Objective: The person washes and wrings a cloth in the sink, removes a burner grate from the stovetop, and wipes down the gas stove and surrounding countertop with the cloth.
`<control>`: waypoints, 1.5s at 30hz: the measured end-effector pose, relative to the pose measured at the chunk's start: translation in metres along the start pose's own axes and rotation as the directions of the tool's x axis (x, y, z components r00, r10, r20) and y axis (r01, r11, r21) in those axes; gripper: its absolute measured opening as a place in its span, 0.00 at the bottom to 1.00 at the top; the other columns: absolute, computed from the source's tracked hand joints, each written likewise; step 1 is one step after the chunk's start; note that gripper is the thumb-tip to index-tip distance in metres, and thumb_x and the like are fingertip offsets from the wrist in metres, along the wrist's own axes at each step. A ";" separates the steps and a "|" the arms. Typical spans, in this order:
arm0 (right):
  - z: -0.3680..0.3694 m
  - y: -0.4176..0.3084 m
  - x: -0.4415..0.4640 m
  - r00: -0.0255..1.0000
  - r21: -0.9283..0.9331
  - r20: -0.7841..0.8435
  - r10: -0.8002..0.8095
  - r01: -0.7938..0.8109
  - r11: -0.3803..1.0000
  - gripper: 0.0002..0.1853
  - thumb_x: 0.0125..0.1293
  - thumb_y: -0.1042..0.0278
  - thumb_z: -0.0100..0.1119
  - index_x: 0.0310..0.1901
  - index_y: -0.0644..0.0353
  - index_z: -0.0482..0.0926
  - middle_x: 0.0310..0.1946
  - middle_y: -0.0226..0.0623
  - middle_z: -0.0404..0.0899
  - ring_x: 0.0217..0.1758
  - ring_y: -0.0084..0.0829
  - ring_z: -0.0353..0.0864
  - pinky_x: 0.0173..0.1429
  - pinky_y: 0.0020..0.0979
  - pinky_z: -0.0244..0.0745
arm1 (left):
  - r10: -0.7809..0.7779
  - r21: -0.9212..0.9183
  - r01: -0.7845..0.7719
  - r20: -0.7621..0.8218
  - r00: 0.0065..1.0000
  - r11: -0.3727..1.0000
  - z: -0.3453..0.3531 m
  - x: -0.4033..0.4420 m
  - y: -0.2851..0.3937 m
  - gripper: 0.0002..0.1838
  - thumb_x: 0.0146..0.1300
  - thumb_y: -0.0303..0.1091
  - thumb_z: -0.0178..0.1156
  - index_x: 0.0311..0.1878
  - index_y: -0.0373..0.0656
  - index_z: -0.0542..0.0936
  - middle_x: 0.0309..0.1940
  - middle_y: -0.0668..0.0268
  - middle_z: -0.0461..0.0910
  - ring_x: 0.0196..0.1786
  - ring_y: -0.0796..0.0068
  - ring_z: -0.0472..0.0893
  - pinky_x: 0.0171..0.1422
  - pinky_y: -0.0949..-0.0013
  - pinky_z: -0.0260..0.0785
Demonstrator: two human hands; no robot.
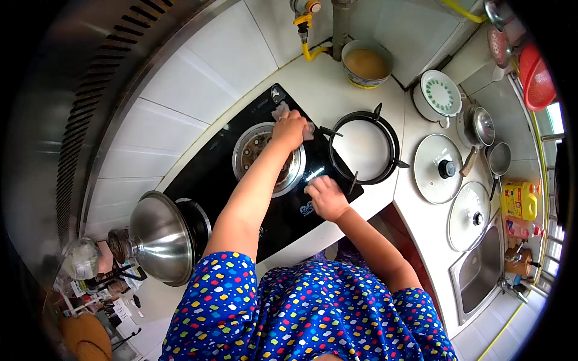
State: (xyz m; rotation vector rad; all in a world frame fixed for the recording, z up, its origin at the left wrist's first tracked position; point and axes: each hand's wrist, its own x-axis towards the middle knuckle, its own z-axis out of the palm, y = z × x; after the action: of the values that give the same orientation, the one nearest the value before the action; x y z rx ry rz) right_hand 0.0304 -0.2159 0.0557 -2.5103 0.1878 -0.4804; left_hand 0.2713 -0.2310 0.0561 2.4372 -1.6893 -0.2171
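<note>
My left hand is closed on a pale, crumpled cloth and presses it to the black glass gas stove, just beyond a burner. Bits of the cloth show on both sides of my fingers. Under my left forearm lies the round metal burner plate, partly covered by the arm. My right hand, fingers curled in, is at the stove's near right part; I see nothing in it. Beside the stove's right end lies a black pan support ring with prongs, partly over the glass.
A bowl of brownish liquid stands at the back by a pipe. To the right are a white enamel pot, glass lids, a small pan and a sink. A domed wok lid covers the left burner.
</note>
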 end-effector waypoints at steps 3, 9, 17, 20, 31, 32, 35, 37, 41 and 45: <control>-0.013 -0.019 -0.012 0.998 0.138 0.022 -0.053 0.049 0.989 0.10 0.53 0.75 0.59 0.39 0.56 0.79 0.44 0.36 0.75 0.48 0.40 0.74 0.52 0.36 0.72 | 0.001 0.080 -0.008 0.080 0.997 0.997 -0.013 -0.021 0.023 0.04 0.57 0.29 0.59 0.33 0.50 0.81 0.46 0.66 0.75 0.57 0.58 0.73 0.58 0.54 0.70; -0.071 -0.040 -0.072 0.935 0.397 -0.122 0.333 -0.262 0.880 0.15 0.54 0.80 0.64 0.44 0.59 0.77 0.43 0.42 0.75 0.38 0.36 0.82 0.43 0.34 0.78 | 0.255 0.190 -0.242 -0.051 0.966 0.952 0.001 -0.065 0.047 0.07 0.57 0.35 0.56 0.30 0.47 0.81 0.41 0.67 0.76 0.54 0.64 0.73 0.57 0.55 0.68; -0.094 0.012 -0.051 0.814 0.221 -0.106 0.571 -0.541 0.812 0.27 0.62 0.54 0.66 0.57 0.61 0.74 0.32 0.39 0.79 0.28 0.36 0.79 0.37 0.36 0.76 | -0.012 -0.045 0.003 -0.195 0.981 0.999 0.016 -0.153 0.097 0.03 0.54 0.29 0.58 0.31 0.47 0.80 0.40 0.65 0.74 0.51 0.61 0.73 0.55 0.58 0.67; -0.093 0.017 -0.031 0.801 0.021 -0.055 0.596 -0.596 0.803 0.31 0.58 0.45 0.67 0.55 0.61 0.76 0.25 0.37 0.80 0.28 0.39 0.80 0.37 0.38 0.76 | -0.142 -0.137 0.115 -0.208 0.968 0.984 0.017 -0.188 0.106 0.03 0.54 0.28 0.58 0.32 0.49 0.79 0.41 0.65 0.73 0.50 0.60 0.72 0.54 0.57 0.65; -0.086 0.038 -0.009 0.769 -0.205 0.039 0.638 -0.619 0.758 0.29 0.64 0.39 0.55 0.44 0.63 0.82 0.32 0.53 0.84 0.39 0.53 0.84 0.45 0.48 0.78 | -0.381 -0.247 0.316 -0.286 0.879 0.916 0.027 -0.287 0.139 0.09 0.55 0.25 0.56 0.36 0.51 0.79 0.43 0.67 0.73 0.53 0.61 0.71 0.57 0.55 0.62; -0.091 0.038 -0.009 0.762 -0.171 0.052 0.645 -0.630 0.758 0.30 0.65 0.37 0.53 0.44 0.62 0.82 0.33 0.54 0.84 0.41 0.54 0.84 0.47 0.48 0.78 | -0.396 -0.270 0.324 -0.280 0.875 0.907 0.024 -0.290 0.139 0.09 0.56 0.25 0.56 0.36 0.51 0.80 0.43 0.67 0.73 0.52 0.60 0.72 0.57 0.56 0.62; -0.107 0.043 -0.024 0.765 -0.008 -0.030 0.643 -0.643 0.766 0.20 0.68 0.45 0.54 0.45 0.53 0.83 0.28 0.46 0.83 0.35 0.49 0.84 0.40 0.46 0.76 | -0.441 -0.277 0.369 -0.278 0.853 0.887 0.023 -0.297 0.137 0.09 0.53 0.23 0.57 0.35 0.50 0.79 0.42 0.67 0.73 0.53 0.59 0.71 0.61 0.46 0.58; -0.136 0.030 -0.030 0.802 -0.042 -0.191 0.566 -0.583 0.812 0.13 0.63 0.60 0.62 0.48 0.52 0.79 0.28 0.38 0.80 0.30 0.42 0.80 0.37 0.40 0.75 | -0.460 -0.224 0.417 -0.198 0.865 0.881 0.015 -0.300 0.136 0.11 0.50 0.22 0.59 0.35 0.50 0.79 0.46 0.65 0.72 0.55 0.58 0.69 0.63 0.41 0.53; -0.153 0.070 -0.057 0.830 -0.135 -0.437 0.347 -0.442 0.887 0.22 0.54 0.68 0.69 0.52 0.55 0.76 0.43 0.39 0.75 0.42 0.42 0.79 0.48 0.41 0.76 | -0.376 -0.174 0.336 -0.316 0.871 0.926 -0.015 -0.273 0.157 0.15 0.48 0.26 0.64 0.41 0.48 0.80 0.50 0.61 0.70 0.59 0.56 0.68 0.65 0.45 0.56; -0.150 0.103 -0.068 0.818 -0.293 -0.305 0.488 -0.568 0.769 0.19 0.56 0.63 0.67 0.50 0.53 0.79 0.44 0.40 0.77 0.45 0.45 0.80 0.48 0.43 0.77 | -0.312 -0.289 0.262 -0.142 0.939 0.921 -0.014 -0.201 0.179 0.17 0.55 0.45 0.68 0.42 0.44 0.79 0.39 0.60 0.77 0.42 0.55 0.80 0.44 0.54 0.74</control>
State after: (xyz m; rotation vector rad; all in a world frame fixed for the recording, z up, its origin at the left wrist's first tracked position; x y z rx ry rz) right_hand -0.0920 -0.3620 0.0936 -2.5889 1.1454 -0.5038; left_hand 0.0407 -0.1033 0.1136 2.4046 -1.1378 -0.2284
